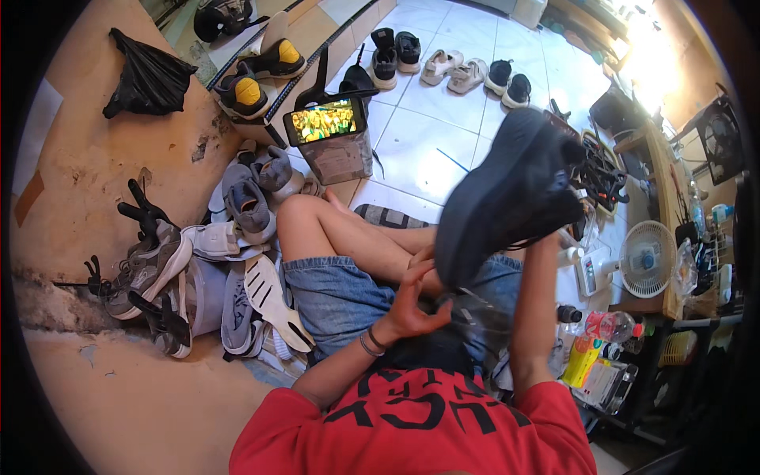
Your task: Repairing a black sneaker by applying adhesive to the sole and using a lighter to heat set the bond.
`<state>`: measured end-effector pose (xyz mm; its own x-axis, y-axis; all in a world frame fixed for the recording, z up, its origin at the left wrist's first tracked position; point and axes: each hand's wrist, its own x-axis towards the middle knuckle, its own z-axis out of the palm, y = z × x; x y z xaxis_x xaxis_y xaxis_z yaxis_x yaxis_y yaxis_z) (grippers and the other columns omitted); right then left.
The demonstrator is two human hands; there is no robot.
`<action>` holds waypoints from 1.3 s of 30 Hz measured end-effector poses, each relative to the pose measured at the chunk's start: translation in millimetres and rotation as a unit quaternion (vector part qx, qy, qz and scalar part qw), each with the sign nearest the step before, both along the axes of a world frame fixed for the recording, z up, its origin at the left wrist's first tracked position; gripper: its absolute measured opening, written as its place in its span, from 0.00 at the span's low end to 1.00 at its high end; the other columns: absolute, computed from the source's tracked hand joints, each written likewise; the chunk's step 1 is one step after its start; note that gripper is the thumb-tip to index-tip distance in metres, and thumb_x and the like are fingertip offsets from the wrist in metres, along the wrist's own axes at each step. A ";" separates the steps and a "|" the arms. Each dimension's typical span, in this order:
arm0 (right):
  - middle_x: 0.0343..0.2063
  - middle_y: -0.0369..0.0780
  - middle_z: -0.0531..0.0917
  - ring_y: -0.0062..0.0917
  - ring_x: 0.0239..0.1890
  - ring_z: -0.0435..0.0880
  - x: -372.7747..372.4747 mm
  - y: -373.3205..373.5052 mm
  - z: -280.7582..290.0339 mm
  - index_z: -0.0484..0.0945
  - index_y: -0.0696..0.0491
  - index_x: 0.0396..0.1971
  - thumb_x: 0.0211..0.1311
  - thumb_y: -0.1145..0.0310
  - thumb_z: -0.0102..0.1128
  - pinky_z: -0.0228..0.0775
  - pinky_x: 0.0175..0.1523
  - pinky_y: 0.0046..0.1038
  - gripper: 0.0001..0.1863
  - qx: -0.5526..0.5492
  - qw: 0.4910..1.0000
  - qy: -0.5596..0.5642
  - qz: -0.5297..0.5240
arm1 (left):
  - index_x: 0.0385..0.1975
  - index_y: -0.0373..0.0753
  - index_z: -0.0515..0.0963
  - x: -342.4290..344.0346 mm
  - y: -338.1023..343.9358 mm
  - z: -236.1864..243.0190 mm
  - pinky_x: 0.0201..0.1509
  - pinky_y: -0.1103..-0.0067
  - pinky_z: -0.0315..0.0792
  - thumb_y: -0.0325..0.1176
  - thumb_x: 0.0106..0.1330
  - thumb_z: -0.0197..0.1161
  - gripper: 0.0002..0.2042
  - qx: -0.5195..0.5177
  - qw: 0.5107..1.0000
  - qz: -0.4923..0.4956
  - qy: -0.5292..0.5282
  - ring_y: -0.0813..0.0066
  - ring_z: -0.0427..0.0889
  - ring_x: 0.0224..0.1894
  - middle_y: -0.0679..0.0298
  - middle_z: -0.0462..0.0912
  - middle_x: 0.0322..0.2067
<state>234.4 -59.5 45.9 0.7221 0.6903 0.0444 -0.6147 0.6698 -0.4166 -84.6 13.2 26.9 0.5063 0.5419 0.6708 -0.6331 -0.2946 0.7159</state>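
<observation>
Black lettering [431, 413] is crossing my red shirt [412, 457]; heaped shoes [214, 241] are crowding my left side; a black shoe [499, 198] is hiding the right hand holding it; my left hand [413, 310] is curling beside it, grip unclear; a fan [647, 259], phone [324, 121] and red-labelled bottle [611, 325] are surrounding me
</observation>
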 end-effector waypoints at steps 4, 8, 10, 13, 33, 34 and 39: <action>0.64 0.45 0.70 0.33 0.64 0.72 -3.9 -38.5 89.8 0.61 0.59 0.69 0.73 0.74 0.47 0.62 0.72 0.35 0.26 -0.161 0.929 -0.301 -0.143 | 0.64 0.29 0.62 -26.3 43.6 82.2 0.76 0.56 0.50 0.27 0.56 0.59 0.32 -0.035 0.992 -0.125 0.003 0.45 0.61 0.71 0.50 0.63 0.65; 0.62 0.45 0.73 0.32 0.62 0.75 54.9 -103.2 52.1 0.62 0.59 0.68 0.71 0.73 0.49 0.63 0.70 0.33 0.26 -0.272 0.787 -0.531 -0.158 | 0.64 0.35 0.66 -45.9 12.1 181.2 0.71 0.59 0.62 0.30 0.62 0.55 0.27 0.013 0.970 -0.242 -0.016 0.57 0.71 0.63 0.53 0.71 0.60; 0.62 0.45 0.74 0.31 0.61 0.75 72.9 -115.1 26.6 0.62 0.58 0.69 0.70 0.70 0.52 0.63 0.69 0.32 0.28 -0.366 0.548 -0.734 -0.162 | 0.64 0.40 0.69 -47.4 -23.5 198.8 0.66 0.63 0.70 0.34 0.73 0.48 0.21 0.022 0.966 -0.256 -0.021 0.61 0.80 0.55 0.53 0.80 0.53; 0.57 0.46 0.77 0.28 0.60 0.75 -58.2 -47.7 143.5 0.62 0.55 0.70 0.63 0.61 0.60 0.64 0.66 0.31 0.36 -0.259 0.791 -0.554 -0.033 | 0.65 0.45 0.70 -43.5 -33.6 184.9 0.65 0.64 0.73 0.34 0.77 0.45 0.19 0.041 0.965 -0.254 -0.052 0.64 0.81 0.53 0.56 0.83 0.50; 0.50 0.47 0.77 0.40 0.52 0.81 -168.6 -61.5 109.0 0.63 0.57 0.59 0.40 0.48 0.71 0.77 0.53 0.35 0.47 -0.281 0.746 -0.587 0.142 | 0.58 0.28 0.70 2.6 24.6 71.8 0.69 0.59 0.61 0.55 0.66 0.57 0.33 -0.212 0.934 -0.278 0.079 0.47 0.65 0.68 0.41 0.66 0.64; 0.52 0.47 0.76 0.39 0.53 0.81 -169.1 -60.7 112.1 0.65 0.56 0.58 0.39 0.49 0.71 0.77 0.53 0.35 0.46 -0.302 0.716 -0.611 0.151 | 0.58 0.28 0.70 6.6 23.4 73.6 0.69 0.59 0.61 0.55 0.66 0.57 0.33 -0.219 0.933 -0.272 0.090 0.47 0.65 0.68 0.41 0.66 0.64; 0.56 0.44 0.71 0.36 0.54 0.78 -174.4 -64.5 107.4 0.73 0.56 0.52 0.34 0.52 0.69 0.78 0.49 0.34 0.40 -0.348 0.685 -0.632 0.103 | 0.51 0.32 0.70 -2.5 9.3 71.8 0.68 0.61 0.67 0.52 0.65 0.53 0.27 -0.287 0.891 -0.307 0.171 0.45 0.72 0.63 0.33 0.62 0.66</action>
<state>60.0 -124.0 153.3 0.2945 0.9434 0.1526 0.4788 -0.0074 -0.8779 -87.1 22.5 98.7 0.9471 0.2969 0.1222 -0.2653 0.5095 0.8186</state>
